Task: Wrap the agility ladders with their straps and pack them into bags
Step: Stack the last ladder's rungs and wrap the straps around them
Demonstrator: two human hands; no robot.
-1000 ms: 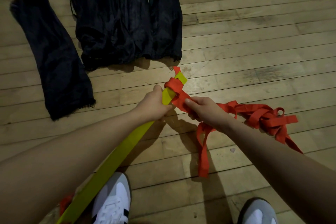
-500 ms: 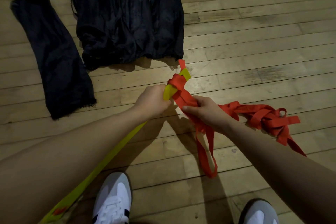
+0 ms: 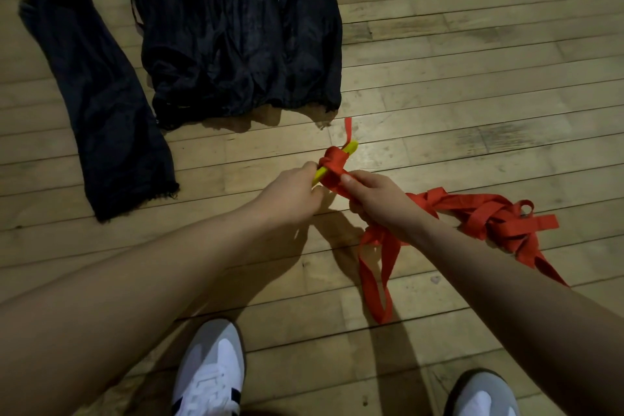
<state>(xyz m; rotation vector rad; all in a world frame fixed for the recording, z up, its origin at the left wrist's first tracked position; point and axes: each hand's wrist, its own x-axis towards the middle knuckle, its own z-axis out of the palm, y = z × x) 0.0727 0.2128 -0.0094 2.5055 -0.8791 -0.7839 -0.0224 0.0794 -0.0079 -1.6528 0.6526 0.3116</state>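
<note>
L hand (image 3: 290, 189) grips rungs (image 3: 349, 149) at centre, R hand (image 3: 378, 203) has pulled strap (image 3: 332, 162) snug round their tip, wrap barely begun, slack trails to 4 o'clock, bags (image 3: 236, 27) at 11

We see red straps (image 3: 479, 216) around yellow rungs (image 3: 351, 147), black bags (image 3: 236, 30), white-and-grey shoes (image 3: 209, 371), and a tan plank floor (image 3: 472, 61).

Red strap (image 3: 334, 164) around yellow rungs (image 3: 351, 147)
</note>
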